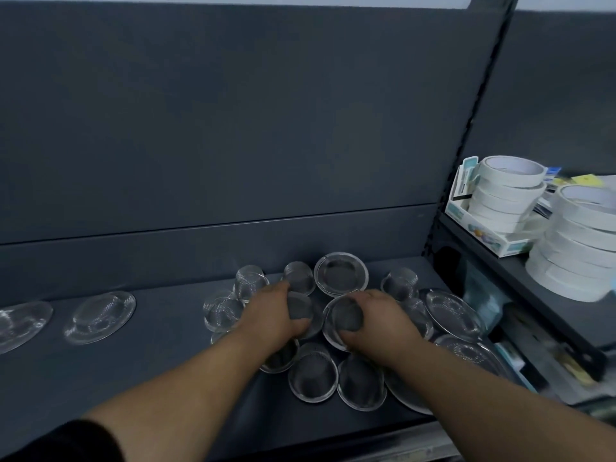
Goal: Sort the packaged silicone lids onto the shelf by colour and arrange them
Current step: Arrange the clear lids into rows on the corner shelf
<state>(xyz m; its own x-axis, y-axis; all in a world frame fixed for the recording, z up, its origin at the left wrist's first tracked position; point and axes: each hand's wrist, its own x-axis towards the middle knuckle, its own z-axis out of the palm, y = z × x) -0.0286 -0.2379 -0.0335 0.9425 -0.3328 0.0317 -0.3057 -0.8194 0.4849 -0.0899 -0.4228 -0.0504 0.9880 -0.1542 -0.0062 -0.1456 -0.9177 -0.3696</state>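
Now, left hand (275,316) fingers curled round a small lid (300,307), right hand (378,320) fingers clamped on a wider lid (346,316)

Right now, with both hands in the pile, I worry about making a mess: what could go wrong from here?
1. The left hand grips one lid, the right hand another lid, amid a tight cluster; lifting could drag neighbours along.
2. The front packs lie near the shelf's front edge; a forearm might sweep them off.
3. Everything looks grey in this dim view, so colours may be misjudged.
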